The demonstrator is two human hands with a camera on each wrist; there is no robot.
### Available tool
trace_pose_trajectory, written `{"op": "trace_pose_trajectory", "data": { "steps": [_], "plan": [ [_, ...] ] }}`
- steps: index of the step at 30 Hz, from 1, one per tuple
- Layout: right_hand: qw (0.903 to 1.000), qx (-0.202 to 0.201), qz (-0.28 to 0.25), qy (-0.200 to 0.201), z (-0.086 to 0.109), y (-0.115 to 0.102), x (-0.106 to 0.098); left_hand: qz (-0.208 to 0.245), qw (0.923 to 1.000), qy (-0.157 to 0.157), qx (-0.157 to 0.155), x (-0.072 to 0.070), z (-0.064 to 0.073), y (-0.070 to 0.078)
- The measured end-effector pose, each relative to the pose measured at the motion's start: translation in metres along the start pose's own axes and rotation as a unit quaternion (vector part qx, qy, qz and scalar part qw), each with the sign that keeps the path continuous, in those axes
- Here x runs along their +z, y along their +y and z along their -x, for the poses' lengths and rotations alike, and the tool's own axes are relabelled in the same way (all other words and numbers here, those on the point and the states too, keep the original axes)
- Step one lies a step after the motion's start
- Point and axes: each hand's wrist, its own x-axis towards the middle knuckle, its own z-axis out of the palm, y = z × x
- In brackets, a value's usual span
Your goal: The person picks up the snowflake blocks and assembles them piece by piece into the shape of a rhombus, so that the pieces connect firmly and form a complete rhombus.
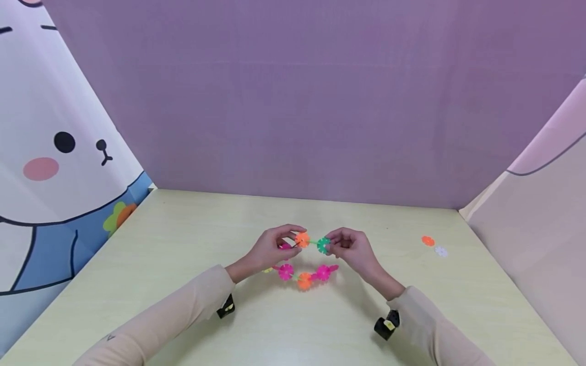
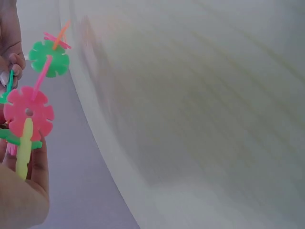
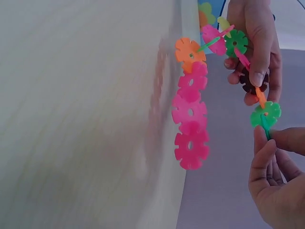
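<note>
A chain of slotted plastic flower discs (image 3: 189,112) in pink, orange, green and other colours hangs in a curve between and below the two hands. My left hand (image 1: 270,247) grips one stretch of it, the thumb lying over a dark disc (image 3: 254,81) beside an orange one (image 1: 302,240). At the chain's end, my right hand (image 1: 356,250) pinches a green disc (image 1: 323,245) between thumb and fingertips; it joins a lighter green disc (image 3: 266,114). In the left wrist view, a pink disc (image 2: 28,112) and a yellow disc (image 2: 24,150) partly cover the left hand's fingers.
A loose orange disc (image 1: 428,241) and a white disc (image 1: 441,251) lie on the pale wooden table (image 1: 206,213), to the right of the hands. A purple panel (image 1: 293,101) rises behind the table. Printed cloth walls (image 1: 68,193) stand at both sides.
</note>
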Motion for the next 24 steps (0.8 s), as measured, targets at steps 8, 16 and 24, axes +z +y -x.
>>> {"op": "trace_pose_trajectory", "data": {
  "steps": [8, 16, 24],
  "plan": [
    [1.0, 0.001, 0.0, -0.003, -0.002, 0.001, 0.003, 0.027, 0.9996, 0.004, -0.005, 0.002, -0.004, 0.001],
    [0.9998, -0.012, 0.006, 0.016, -0.003, -0.001, 0.008, 0.014, 0.9993, 0.032, -0.015, 0.004, -0.005, 0.009],
    [0.9998, 0.0, -0.003, 0.021, -0.005, -0.001, 0.012, 0.011, 0.9996, 0.026, -0.01, -0.002, 0.002, 0.036]
  ]
}}
